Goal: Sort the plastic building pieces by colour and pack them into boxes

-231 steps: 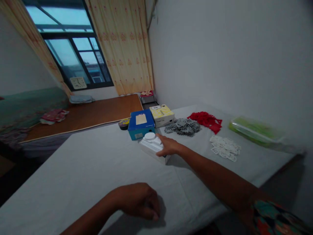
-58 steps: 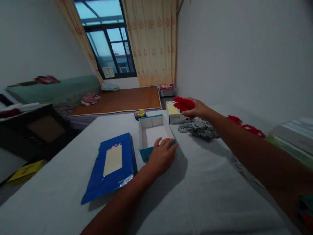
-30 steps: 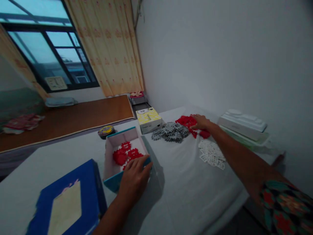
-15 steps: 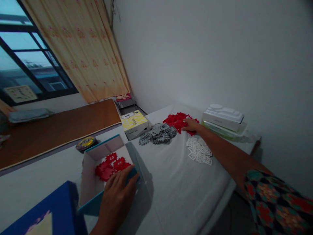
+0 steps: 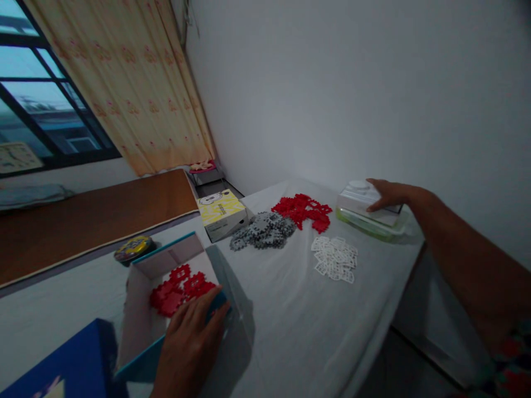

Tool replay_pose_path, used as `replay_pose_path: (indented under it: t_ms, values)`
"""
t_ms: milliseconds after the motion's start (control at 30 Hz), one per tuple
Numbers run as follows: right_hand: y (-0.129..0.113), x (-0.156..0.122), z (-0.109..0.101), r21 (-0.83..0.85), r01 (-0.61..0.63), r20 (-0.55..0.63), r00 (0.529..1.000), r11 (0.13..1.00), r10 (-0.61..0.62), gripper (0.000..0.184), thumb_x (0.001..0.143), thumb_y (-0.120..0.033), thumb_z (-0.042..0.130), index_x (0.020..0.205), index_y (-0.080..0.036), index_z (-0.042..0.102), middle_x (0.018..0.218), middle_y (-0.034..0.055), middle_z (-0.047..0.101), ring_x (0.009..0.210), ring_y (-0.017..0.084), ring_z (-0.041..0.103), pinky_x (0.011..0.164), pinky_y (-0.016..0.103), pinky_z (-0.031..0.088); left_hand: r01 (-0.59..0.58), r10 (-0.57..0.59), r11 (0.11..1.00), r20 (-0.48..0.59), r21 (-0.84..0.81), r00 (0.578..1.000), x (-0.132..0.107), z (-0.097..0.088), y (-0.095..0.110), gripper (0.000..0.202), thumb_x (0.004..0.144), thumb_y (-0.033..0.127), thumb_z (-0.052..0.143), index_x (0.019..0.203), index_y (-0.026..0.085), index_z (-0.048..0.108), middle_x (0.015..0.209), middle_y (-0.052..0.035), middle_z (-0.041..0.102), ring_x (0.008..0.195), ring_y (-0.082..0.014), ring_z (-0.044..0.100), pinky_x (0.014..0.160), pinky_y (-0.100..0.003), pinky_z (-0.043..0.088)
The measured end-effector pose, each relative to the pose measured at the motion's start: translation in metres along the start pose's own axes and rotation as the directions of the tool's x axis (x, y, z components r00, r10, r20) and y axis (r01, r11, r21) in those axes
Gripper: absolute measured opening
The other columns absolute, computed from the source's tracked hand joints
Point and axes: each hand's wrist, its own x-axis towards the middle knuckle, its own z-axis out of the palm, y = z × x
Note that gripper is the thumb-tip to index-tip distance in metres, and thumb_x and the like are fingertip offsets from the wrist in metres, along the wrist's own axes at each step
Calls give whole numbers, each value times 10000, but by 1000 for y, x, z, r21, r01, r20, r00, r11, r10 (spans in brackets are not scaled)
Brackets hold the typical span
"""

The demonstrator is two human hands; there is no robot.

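My left hand (image 5: 188, 348) grips the near edge of an open blue-sided box (image 5: 136, 293) that holds several red puzzle-like pieces (image 5: 178, 284). Far to the right, my right hand (image 5: 385, 194) is closed on a white moulded tray (image 5: 359, 199) that rests on a green-rimmed clear container (image 5: 373, 228) by the wall. On the white cloth between lie a pile of red pieces (image 5: 302, 209), a pile of grey pieces (image 5: 262, 231) and a patch of white pieces (image 5: 335, 258).
The blue box lid (image 5: 62, 370) lies at the bottom left. A yellow and white carton (image 5: 222, 213) and a small round tin (image 5: 133, 249) stand behind the open box. The table's right edge drops off beside the white wall. A wooden platform and curtained window are behind.
My right hand left the red pile and moved right onto the white moulded tray. The view swung a little rightward. My left hand stays on the box with red pieces.
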Motion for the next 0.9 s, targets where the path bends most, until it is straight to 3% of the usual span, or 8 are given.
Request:
replay_pose_path:
  t_ms: [100,167,333,467,567,700,900]
  values:
    - [17,4,7,72,-10,198,980,997,-5,1175,585,-469,847,1533,-101,257,1450,255,471,1265,356,531,1051,415,429,23,-23,1000,-12,-18,1000,2,-2,3,288,905,135,493,1058,255,704,1272,-105,627,1104,-257,610,933,-439,460]
    - [19,7,5,110,-56,203,979,992,32,1159,611,-484,835,1537,-110,247,1415,245,514,1215,362,569,1028,425,451,37,-37,999,-18,-23,999,3,-4,4,291,905,126,483,1043,249,708,1260,-107,632,1102,-257,609,932,-443,462]
    - [11,36,-14,232,-87,130,990,969,58,1167,623,-522,817,1545,-117,227,1401,216,529,1157,333,600,999,399,484,38,-39,999,-17,-14,999,1,-3,3,285,903,146,504,1057,271,708,1256,-91,638,1107,-250,605,928,-428,462]
    - [-21,87,-14,267,-28,-25,999,963,36,1176,576,-552,829,1538,-196,255,1385,175,548,1147,352,599,965,464,508,8,-8,1000,3,12,1000,-4,1,-2,290,904,175,527,1111,289,696,1285,-84,627,1112,-235,606,936,-402,458]
    - [-54,126,4,269,-30,-72,996,963,51,1278,521,-588,849,1549,-167,216,1371,205,547,1175,388,568,959,489,506,0,0,1000,11,26,1000,-8,2,-5,294,910,196,530,1133,299,692,1289,-83,626,1115,-232,607,943,-393,452]
    - [-82,156,45,234,-168,-22,984,958,178,1425,457,-605,872,1565,-142,105,1404,249,487,1249,425,502,984,514,468,-3,2,999,27,53,1000,-9,0,-5,299,908,211,536,1140,320,690,1282,-69,634,1108,-222,609,943,-375,444]
    - [-70,172,105,93,-343,170,930,935,325,1436,461,-549,888,1565,-138,66,1419,274,449,1276,420,484,986,506,445,61,-61,998,-4,-1,998,-10,1,3,282,901,193,547,1109,304,701,1276,-67,638,1127,-227,601,980,-393,434]
